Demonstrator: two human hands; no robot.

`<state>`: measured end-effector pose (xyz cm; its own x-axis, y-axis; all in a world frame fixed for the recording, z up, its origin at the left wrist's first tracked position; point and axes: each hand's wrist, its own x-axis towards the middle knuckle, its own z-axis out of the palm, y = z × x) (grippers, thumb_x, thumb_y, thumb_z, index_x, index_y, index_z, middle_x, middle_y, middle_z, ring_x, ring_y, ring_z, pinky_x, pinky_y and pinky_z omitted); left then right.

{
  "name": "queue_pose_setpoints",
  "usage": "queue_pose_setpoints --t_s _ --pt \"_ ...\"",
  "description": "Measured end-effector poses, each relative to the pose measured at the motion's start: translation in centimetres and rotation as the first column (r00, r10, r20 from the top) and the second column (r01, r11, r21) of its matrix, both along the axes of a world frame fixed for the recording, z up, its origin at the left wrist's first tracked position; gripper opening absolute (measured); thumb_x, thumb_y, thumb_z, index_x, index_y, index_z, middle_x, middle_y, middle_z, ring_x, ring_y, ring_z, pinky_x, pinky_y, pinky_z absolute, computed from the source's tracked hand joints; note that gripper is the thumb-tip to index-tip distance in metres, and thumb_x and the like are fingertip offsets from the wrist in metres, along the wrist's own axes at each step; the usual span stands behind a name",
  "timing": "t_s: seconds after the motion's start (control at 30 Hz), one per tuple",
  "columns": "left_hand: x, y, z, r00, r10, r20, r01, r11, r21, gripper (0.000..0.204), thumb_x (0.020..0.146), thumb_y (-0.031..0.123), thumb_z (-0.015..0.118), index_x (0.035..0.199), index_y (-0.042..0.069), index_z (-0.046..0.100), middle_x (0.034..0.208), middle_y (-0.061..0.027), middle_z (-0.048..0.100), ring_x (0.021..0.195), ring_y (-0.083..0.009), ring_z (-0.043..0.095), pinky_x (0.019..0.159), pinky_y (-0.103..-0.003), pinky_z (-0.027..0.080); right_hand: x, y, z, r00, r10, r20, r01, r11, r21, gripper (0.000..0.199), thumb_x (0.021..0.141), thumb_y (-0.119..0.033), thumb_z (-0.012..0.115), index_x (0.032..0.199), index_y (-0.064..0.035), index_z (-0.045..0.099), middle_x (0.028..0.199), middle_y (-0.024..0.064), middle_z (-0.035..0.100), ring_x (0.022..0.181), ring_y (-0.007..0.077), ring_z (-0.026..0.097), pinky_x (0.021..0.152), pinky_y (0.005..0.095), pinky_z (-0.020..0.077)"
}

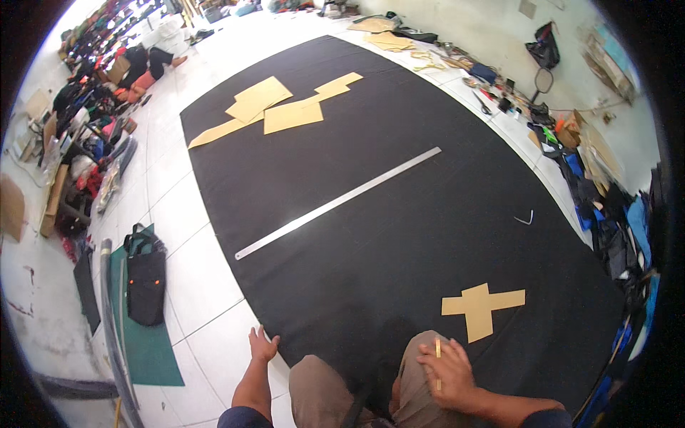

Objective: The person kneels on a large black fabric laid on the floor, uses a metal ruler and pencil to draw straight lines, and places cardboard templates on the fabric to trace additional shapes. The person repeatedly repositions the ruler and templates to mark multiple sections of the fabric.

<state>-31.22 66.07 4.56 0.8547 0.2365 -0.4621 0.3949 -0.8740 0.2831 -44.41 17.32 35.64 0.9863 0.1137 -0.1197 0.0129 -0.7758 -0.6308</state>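
Note:
A large sheet of black cloth lies spread over the floor before my knees. My left hand rests at the cloth's near left edge, fingers apart and holding nothing. Over my right knee, my right hand is closed round a thin yellow pencil-like stick. Just beyond that hand lies a cross-shaped tan card pattern. A long steel ruler runs slantwise across the middle of the cloth. Farther off, several tan card pieces lie partly overlapping. A small bent white piece sits toward the right edge.
White floor tiles border the cloth. At left, a black bag lies on a green mat beside a long dark roll. Clutter fills the far left. Scissors, tools and dark fabric heaps line the right wall.

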Motion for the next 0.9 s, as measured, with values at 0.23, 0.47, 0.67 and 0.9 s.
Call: queue_pose_setpoints --t_s 0.23,0.47,0.67,0.9 --pt "-4.1 -3.2 12.6 0.974 0.109 -0.199 -0.159 0.952 -0.261 0.055 0.093 0.044 0.070 0.128 0.002 0.066 0.122 -0.0227 0.070 0.117 -0.0377 0.065 0.102 -0.045 0.050 2.4 4.1 4.0 0.970 0.126 -0.210 -0.131 0.991 -0.013 0.031 0.097 -0.017 0.056 0.126 -0.0093 0.064 0.134 0.0134 0.064 0.137 0.0369 0.048 0.115 0.0588 0.0295" --pt "-11.1 -3.2 39.4 0.905 0.135 -0.404 -0.282 0.901 -0.330 0.057 0.097 0.043 0.067 0.135 0.000 0.062 0.132 -0.0236 0.066 0.123 -0.0336 0.064 0.108 -0.041 0.047 0.6 10.3 9.3 0.759 0.304 -0.576 -0.381 0.924 -0.015 0.036 0.094 -0.018 0.054 0.127 -0.0085 0.064 0.132 0.0181 0.065 0.136 0.0359 0.050 0.111 0.0585 0.0331" --pt "-22.5 7.3 53.6 0.510 0.682 -0.524 -0.855 0.471 -0.218 0.044 0.097 0.036 0.066 0.118 -0.003 0.068 0.111 -0.0171 0.073 0.104 -0.0275 0.069 0.087 -0.042 0.055 2.1 13.1 12.3 0.556 0.419 -0.718 -0.567 0.823 0.042 0.035 0.092 -0.017 0.057 0.123 -0.0033 0.066 0.125 0.0235 0.067 0.115 0.0398 0.066 0.097 0.0533 0.0508" --pt "-41.4 23.5 53.7 0.727 -0.177 -0.663 -0.003 0.965 -0.262 0.044 0.094 0.028 0.055 0.133 0.011 0.067 0.118 -0.0221 0.071 0.116 -0.0404 0.066 0.101 -0.051 0.050 11.1 9.3 19.9 0.919 -0.100 -0.381 0.062 0.992 -0.113 0.036 0.107 -0.023 0.037 0.105 -0.0027 0.066 0.107 0.0171 0.070 0.104 0.0356 0.068 0.091 0.0471 0.0522"
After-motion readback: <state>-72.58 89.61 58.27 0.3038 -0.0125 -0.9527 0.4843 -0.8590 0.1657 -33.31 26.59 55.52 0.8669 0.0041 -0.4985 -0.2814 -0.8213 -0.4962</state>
